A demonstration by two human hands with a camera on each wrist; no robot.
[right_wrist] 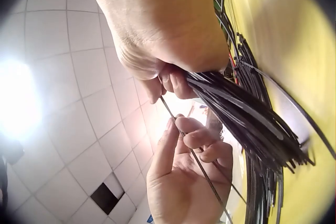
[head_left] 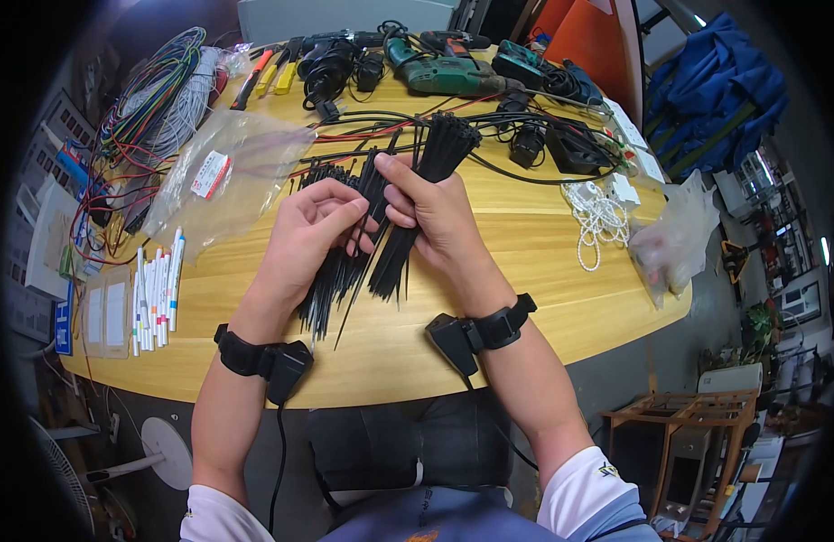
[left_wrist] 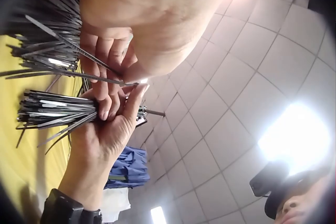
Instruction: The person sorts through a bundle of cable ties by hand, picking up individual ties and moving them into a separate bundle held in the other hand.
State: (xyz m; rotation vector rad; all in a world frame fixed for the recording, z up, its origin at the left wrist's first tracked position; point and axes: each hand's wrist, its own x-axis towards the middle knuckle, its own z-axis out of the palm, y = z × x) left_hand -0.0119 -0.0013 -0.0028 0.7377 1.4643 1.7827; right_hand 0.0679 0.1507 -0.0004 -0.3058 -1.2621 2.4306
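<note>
My right hand [head_left: 446,215] grips a thick bundle of black cable ties [head_left: 447,144], their heads fanned at the top and their tails hanging toward the table. The left hand [head_left: 319,226] is close beside it, thumb and fingertips pinching loose cable ties [right_wrist: 198,161]. In the right wrist view, the upper end of one tie comes up to the right fingertips. Under and behind the left hand lies a larger pile of cable ties [head_left: 319,303] on the table, partly hidden by that hand.
Left on the wooden table [head_left: 381,361] are a plastic bag [head_left: 263,163], marker pens [head_left: 159,294] and coiled wires [head_left: 150,108]. A green drill [head_left: 439,72] and other tools line the back. Black cables [head_left: 498,117], white beaded cord [head_left: 597,221] and another bag [head_left: 674,239] lie right.
</note>
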